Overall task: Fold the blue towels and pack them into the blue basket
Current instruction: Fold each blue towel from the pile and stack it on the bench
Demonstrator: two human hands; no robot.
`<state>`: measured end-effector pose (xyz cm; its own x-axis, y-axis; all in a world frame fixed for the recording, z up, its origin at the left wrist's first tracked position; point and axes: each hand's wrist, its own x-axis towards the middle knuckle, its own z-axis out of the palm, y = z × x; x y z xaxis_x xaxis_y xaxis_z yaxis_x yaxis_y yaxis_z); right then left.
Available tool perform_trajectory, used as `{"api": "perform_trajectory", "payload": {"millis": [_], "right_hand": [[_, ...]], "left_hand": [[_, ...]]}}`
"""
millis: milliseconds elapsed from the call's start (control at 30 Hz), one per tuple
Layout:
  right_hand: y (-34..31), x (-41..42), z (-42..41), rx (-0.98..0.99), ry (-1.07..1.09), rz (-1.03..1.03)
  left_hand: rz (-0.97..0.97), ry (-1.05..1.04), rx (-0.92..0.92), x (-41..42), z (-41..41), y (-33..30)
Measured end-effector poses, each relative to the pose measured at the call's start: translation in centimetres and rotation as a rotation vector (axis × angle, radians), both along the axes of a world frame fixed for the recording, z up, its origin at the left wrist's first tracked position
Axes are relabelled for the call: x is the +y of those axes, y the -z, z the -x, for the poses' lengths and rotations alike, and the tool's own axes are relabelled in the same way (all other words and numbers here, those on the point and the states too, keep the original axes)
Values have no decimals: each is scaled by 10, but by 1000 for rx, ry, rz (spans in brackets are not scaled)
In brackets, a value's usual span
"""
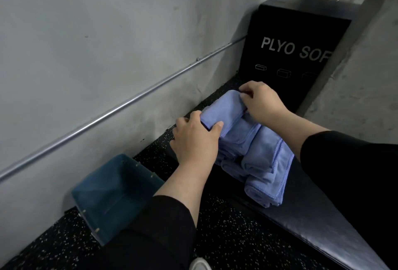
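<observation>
While both hands work at the far end of the black padded bench, the left hand curls fingers and thumb round the near end of a folded light-blue microfibre towel, and the right hand pinches its far end. More folded blue towels lie stacked on the bench beneath it. Left of the bench, the blue fabric basket stands on the speckled floor.

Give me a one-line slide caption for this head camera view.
Both hands, left hand and right hand, grip a rolled blue towel atop the pile on a black bench; blue basket waits empty.
</observation>
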<state>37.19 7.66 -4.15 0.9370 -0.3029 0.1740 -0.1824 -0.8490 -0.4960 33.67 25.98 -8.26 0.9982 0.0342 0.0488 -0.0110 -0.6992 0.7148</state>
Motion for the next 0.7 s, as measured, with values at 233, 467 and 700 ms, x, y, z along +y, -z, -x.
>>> {"api": "perform_trajectory", "payload": {"millis": [233,467,700], "right_hand": [[1,7,14,30,-133,39],[-15,9,29,-105,-162,25],[-21,4,66,-207,-134,-72]], "left_hand": [[0,58,63,-2,-3,0],[-12,115,-89,-3,0,-6],[42,148,-336,-12,11,-25]]}}
